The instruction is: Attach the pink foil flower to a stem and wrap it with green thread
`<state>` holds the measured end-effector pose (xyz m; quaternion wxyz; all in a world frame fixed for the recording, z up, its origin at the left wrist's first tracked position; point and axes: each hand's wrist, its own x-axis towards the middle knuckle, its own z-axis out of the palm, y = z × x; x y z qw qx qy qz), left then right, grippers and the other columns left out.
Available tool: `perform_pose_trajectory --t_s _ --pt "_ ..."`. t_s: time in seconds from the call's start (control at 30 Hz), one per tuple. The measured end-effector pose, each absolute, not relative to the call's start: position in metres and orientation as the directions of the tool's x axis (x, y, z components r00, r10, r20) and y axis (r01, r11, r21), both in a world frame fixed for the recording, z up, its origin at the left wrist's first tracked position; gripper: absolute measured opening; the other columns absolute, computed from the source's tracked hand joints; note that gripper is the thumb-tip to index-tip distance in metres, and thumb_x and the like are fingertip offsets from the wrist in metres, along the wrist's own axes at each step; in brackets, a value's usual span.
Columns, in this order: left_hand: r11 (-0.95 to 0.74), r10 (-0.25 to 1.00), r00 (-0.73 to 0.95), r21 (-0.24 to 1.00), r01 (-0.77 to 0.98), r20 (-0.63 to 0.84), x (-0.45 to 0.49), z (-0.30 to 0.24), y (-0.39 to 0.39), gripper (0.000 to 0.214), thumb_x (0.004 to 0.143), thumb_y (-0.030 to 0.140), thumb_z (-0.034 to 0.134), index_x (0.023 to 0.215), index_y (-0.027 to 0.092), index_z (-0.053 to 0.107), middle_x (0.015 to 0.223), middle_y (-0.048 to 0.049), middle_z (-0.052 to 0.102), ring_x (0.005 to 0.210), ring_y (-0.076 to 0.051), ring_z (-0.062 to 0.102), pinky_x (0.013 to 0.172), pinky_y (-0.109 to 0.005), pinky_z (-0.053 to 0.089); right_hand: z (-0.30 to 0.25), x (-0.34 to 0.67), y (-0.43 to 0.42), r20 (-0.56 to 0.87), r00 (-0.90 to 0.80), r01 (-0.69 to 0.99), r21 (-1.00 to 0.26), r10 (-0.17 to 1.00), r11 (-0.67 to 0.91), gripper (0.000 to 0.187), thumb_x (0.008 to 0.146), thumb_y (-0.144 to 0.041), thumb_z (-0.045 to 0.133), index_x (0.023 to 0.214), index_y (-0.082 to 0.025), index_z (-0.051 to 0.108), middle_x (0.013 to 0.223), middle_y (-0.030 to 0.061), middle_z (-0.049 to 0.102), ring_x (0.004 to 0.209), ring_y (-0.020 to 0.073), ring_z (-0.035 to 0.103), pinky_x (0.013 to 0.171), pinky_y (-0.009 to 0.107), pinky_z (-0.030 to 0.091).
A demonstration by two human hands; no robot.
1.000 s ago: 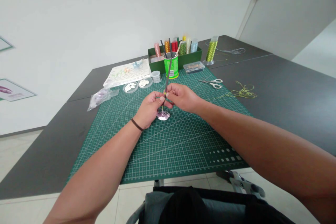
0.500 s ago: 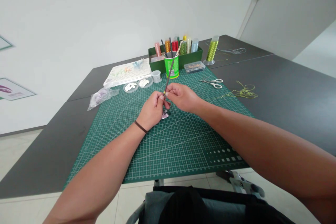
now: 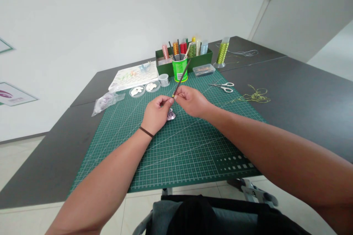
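My left hand (image 3: pixel 157 113) and my right hand (image 3: pixel 190 101) meet above the green cutting mat (image 3: pixel 179 154). Their fingertips pinch the lower end of a thin dark rod (image 3: pixel 182 77), which has a yellow-green band near the pinch. The rod leans up and to the right, its top reaching toward a green can (image 3: pixel 179 70). Just below the fingertips, a shiny pink-lilac piece (image 3: pixel 171 115) lies on the mat, partly hidden by my left hand.
Behind the mat stand a dark green box of thread tubes (image 3: pixel 184 60) and a white patterned sheet (image 3: pixel 134 76). Small scissors (image 3: pixel 222 87) lie on the mat's right. Loose yellow-green thread (image 3: pixel 253 96) lies on the grey table. Clear dishes (image 3: pixel 137 90) hold white pieces.
The rod now leans further right instead of nearly upright. My hands are slightly higher, and the pink piece has shifted out from under the fingertips, with no stem visibly rising from it.
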<state>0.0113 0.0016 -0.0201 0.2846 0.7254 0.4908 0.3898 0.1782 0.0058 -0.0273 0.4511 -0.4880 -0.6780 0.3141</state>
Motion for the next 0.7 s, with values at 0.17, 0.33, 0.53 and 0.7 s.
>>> perform_pose_trajectory --t_s 0.17,0.33,0.53,0.7 --pt "-0.314 0.949 0.172 0.814 0.489 0.263 0.0102 -0.0202 0.0019 0.019 0.090 0.035 0.065 0.084 0.019 0.071 0.076 -0.0013 0.073 0.061 -0.013 0.059 0.061 -0.027 0.045 -0.0284 0.1775 0.0055 0.324 -0.105 0.361 -0.869 0.940 0.340 0.010 0.091 -0.025 0.057 0.083 -0.022 0.053 0.071 -0.0015 0.060 0.063 0.0151 0.051 0.060 0.031 0.038" --pt "-0.268 0.958 0.206 0.881 0.389 0.200 0.0092 -0.0224 0.0028 0.025 0.092 0.040 0.061 0.083 0.018 0.071 0.077 -0.0020 0.074 0.050 -0.010 0.050 0.051 -0.025 0.038 -0.0286 0.1765 0.0044 0.312 -0.140 0.271 -0.901 0.940 0.339 0.009 0.092 -0.025 0.057 0.085 -0.022 0.053 0.073 -0.0005 0.066 0.065 0.0149 0.057 0.063 0.031 0.043" --pt "-0.228 0.960 0.225 0.930 0.287 0.166 0.0111 -0.0221 0.0028 0.024 0.090 0.038 0.063 0.079 0.019 0.071 0.074 -0.0023 0.071 0.052 -0.010 0.049 0.050 -0.024 0.036 -0.0282 0.1763 0.0044 0.325 -0.150 0.221 -0.910 0.934 0.352 0.009 0.090 -0.019 0.058 0.083 -0.023 0.053 0.073 -0.0008 0.069 0.068 0.0152 0.063 0.066 0.030 0.049" --pt "-0.195 0.956 0.249 0.968 0.158 0.152 0.0130 -0.0212 0.0027 0.022 0.088 0.035 0.066 0.077 0.018 0.070 0.076 -0.0031 0.071 0.065 -0.013 0.058 0.061 -0.025 0.045 -0.0240 0.1757 0.0032 0.288 -0.166 0.130 -0.941 0.943 0.311 0.014 0.091 -0.015 0.057 0.081 -0.023 0.052 0.072 -0.0008 0.070 0.073 0.0147 0.068 0.071 0.029 0.052"
